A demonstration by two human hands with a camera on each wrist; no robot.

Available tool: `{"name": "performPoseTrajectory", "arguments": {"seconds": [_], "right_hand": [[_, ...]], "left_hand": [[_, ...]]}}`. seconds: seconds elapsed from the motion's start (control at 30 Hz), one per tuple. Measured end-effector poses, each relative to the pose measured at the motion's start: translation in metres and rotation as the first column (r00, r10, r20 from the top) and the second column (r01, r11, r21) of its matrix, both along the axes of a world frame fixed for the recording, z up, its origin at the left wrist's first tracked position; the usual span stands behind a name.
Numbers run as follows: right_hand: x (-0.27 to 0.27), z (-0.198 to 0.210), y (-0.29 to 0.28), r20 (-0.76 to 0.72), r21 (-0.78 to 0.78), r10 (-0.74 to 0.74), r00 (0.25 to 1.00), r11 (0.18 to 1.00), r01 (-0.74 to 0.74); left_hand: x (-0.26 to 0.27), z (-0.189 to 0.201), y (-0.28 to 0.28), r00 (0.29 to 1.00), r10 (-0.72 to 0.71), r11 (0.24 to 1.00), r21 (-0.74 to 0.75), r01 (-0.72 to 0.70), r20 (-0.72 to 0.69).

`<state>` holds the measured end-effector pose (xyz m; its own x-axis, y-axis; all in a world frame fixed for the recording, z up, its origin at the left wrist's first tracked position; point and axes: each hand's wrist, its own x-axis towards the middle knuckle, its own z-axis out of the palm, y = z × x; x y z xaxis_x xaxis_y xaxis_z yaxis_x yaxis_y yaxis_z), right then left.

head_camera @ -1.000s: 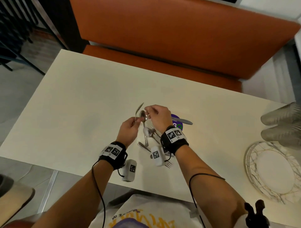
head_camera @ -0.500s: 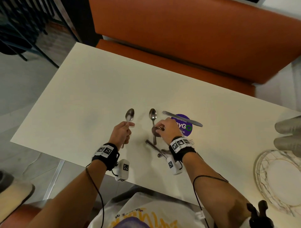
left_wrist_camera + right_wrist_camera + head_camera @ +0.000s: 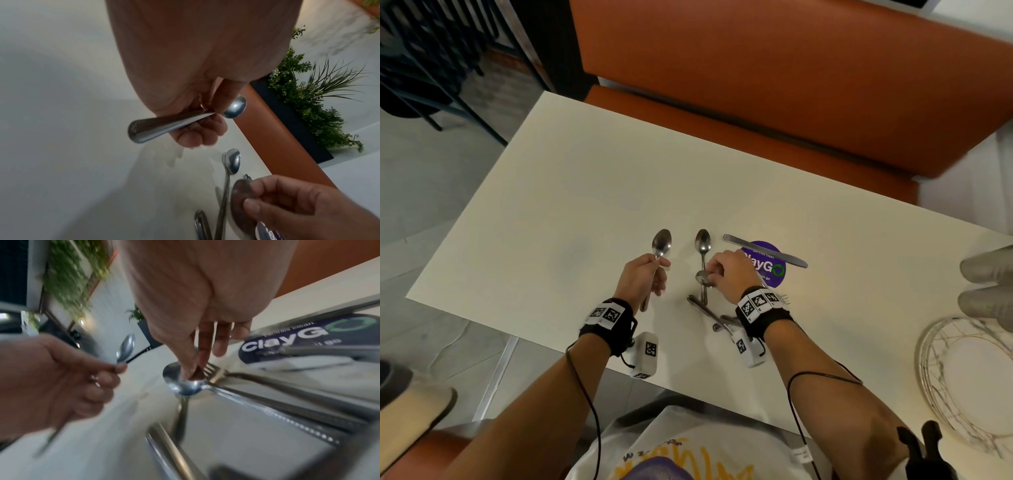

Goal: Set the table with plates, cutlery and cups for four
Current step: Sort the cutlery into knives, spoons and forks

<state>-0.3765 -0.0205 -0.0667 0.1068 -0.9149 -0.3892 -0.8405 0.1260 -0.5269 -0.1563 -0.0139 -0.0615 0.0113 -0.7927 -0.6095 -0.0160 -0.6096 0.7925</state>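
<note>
My left hand grips a steel spoon by its neck, bowl pointing away; its handle juts out under the curled fingers. My right hand pinches the bowl of a second spoon between thumb and forefinger, low over a pile of cutlery partly hidden by the wrist. A third spoon lies flat on the cream table between the hands. A fork lies beside the pinched spoon. A knife rests across a purple sticker.
A stack of white plates with gold lines sits at the table's right edge, with stacked clear cups lying behind it. An orange bench runs along the far side. The table's near edge is just under my wrists.
The hands, together over the pile a second ago, have parted. The left carried one spoon to the left; another spoon now lies on the table; the right dropped onto a spoon in the pile.
</note>
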Motion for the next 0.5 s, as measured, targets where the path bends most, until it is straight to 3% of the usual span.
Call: {"name": "performPoseTrajectory", "arguments": {"seconds": [0.1, 0.2, 0.33, 0.4, 0.5], "right_hand": [[0.002, 0.021, -0.01, 0.164, 0.009, -0.074, 0.984, 0.997, 0.074], [0.012, 0.044, -0.027, 0.285, -0.083, -0.169, 0.944, 0.976, 0.2], [0.026, 0.056, -0.042, 0.495, 0.004, -0.387, 0.778, 0.897, 0.443], [0.03, 0.052, -0.043, 0.51, 0.038, -0.465, 0.723, 0.852, 0.521], [0.032, 0.039, -0.039, 0.432, 0.01, -0.468, 0.771, 0.857, 0.515]], "left_hand": [[-0.008, 0.0, -0.006, 0.998, 0.017, 1.0, 0.025, -0.016, -0.066], [-0.023, 0.007, -0.007, 0.994, -0.001, 1.0, 0.024, 0.004, -0.111], [-0.04, 0.023, -0.007, 0.972, -0.03, 0.998, 0.042, 0.041, -0.233], [-0.044, 0.029, -0.006, 0.958, -0.025, 0.997, 0.066, 0.046, -0.287], [-0.047, 0.031, -0.005, 0.957, 0.014, 0.997, 0.083, 0.01, -0.291]]}}
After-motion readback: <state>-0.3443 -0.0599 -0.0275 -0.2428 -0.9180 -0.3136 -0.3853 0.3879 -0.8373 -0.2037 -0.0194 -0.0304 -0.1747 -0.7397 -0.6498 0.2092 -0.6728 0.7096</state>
